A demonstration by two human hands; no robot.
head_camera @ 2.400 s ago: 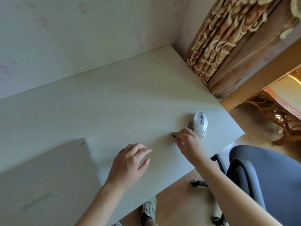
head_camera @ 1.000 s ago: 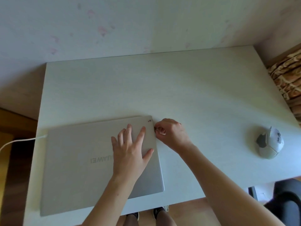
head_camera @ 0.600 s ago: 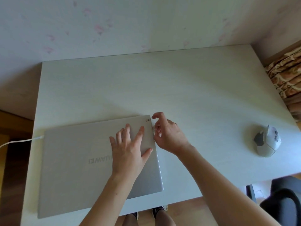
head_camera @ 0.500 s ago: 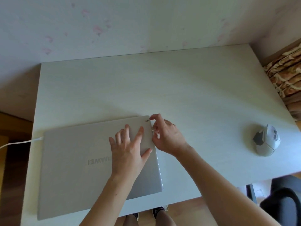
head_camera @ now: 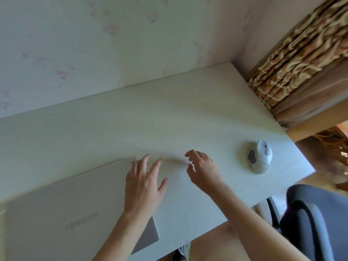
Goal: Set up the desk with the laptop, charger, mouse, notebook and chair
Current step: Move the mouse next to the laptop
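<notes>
Both open hands [head_camera: 144, 182] hover near desk [head_camera: 188, 113] edge.

Laptop [head_camera: 66, 213] lies left on desk [head_camera: 169, 113], mouse [head_camera: 260, 157] right, chair [head_camera: 316, 223] seemingly beside.

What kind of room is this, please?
Probably a home study corner or bedroom: a pale desk against a papered wall, with a closed laptop, a mouse, patterned curtains and an office chair.

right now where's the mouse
In the head view the white mouse sits on the desk near its right edge, to the right of the right hand, with the chair below it.
</notes>
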